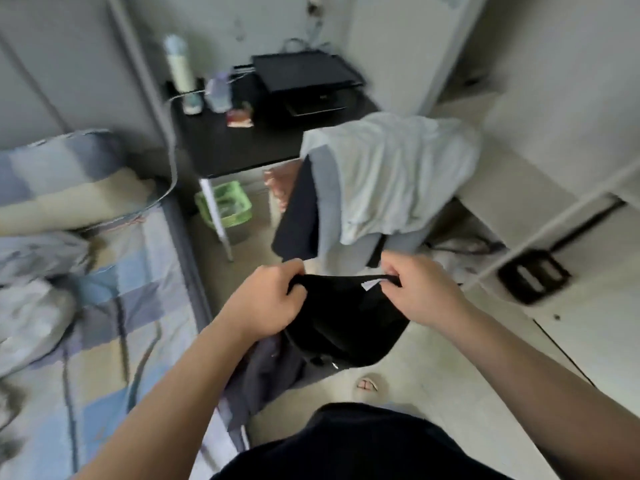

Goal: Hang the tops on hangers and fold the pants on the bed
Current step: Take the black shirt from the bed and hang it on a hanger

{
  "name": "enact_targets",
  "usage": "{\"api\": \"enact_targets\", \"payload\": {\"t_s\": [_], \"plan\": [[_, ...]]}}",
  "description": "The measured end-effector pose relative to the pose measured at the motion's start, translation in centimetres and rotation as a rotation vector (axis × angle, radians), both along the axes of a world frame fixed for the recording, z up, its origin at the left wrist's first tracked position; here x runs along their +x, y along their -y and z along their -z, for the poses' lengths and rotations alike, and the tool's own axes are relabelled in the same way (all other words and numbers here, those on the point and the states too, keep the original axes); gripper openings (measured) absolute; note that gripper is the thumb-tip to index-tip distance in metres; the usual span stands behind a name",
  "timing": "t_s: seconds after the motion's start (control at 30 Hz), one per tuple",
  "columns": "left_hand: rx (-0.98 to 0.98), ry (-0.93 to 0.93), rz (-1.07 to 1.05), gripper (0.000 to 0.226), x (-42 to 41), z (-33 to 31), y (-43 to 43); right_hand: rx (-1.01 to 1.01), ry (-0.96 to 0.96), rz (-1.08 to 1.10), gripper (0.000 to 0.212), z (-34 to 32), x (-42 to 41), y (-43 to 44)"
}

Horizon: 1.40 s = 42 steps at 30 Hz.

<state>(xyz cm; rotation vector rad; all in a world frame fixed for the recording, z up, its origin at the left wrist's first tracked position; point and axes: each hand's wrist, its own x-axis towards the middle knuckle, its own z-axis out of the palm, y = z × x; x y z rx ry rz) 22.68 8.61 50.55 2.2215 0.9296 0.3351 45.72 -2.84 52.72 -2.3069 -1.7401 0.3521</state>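
A black garment (343, 323) hangs in front of me over the floor, stretched between both hands by its top edge, with a white label near the right end. My left hand (266, 299) grips the left end of that edge. My right hand (419, 289) pinches the right end. The frame does not show whether the garment is pants or a top. A pale blue top (391, 174) and a dark garment (298, 216) are draped over the chair ahead. The bed (114, 306) with a checked sheet lies to my left. No hanger is in view.
A black desk (235, 143) beyond the bed carries a laptop (304, 77), a tall bottle (180, 64) and small items. A green bin (225, 206) stands under it. A crumpled quilt (31, 306) and a pillow (69, 199) lie on the bed. White furniture stands at the right.
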Motion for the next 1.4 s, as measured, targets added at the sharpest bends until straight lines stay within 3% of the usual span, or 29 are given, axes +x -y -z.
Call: {"api": "enact_targets", "payload": {"t_s": [0.07,0.13,0.37,0.53,0.73,0.97,1.27,1.4], "plan": [[0.038,0.021,0.175,0.004,4.9,-0.9,0.4,0.107,-0.006,0.111,0.043,-1.4,3.6,2.4],[0.093,0.025,0.244,0.007,10.0,-1.7,1.1,0.193,0.0,0.181,0.046,-2.4,7.2,4.7],[0.185,0.167,0.164,0.016,26.2,-4.4,1.9,0.15,0.078,0.537,0.023,-2.1,21.7,10.8],[0.254,0.234,0.139,0.011,37.0,-6.7,0.8,0.164,0.131,0.709,0.025,-3.6,32.3,14.6],[0.117,0.272,0.201,0.024,49.2,-12.3,-1.0,0.441,-0.039,0.663,0.015,-11.7,39.9,14.5],[0.029,0.468,0.269,0.029,60.1,-23.1,-5.5,0.701,-0.027,0.615,0.02,-22.0,45.1,11.0],[0.047,0.673,0.357,0.025,71.2,-37.8,-13.5,0.923,0.24,0.555,0.014,-34.5,48.8,1.1],[-0.107,0.766,0.408,0.018,74.6,-43.9,-17.3,0.896,0.418,0.571,0.014,-41.2,50.5,-4.5]]}}
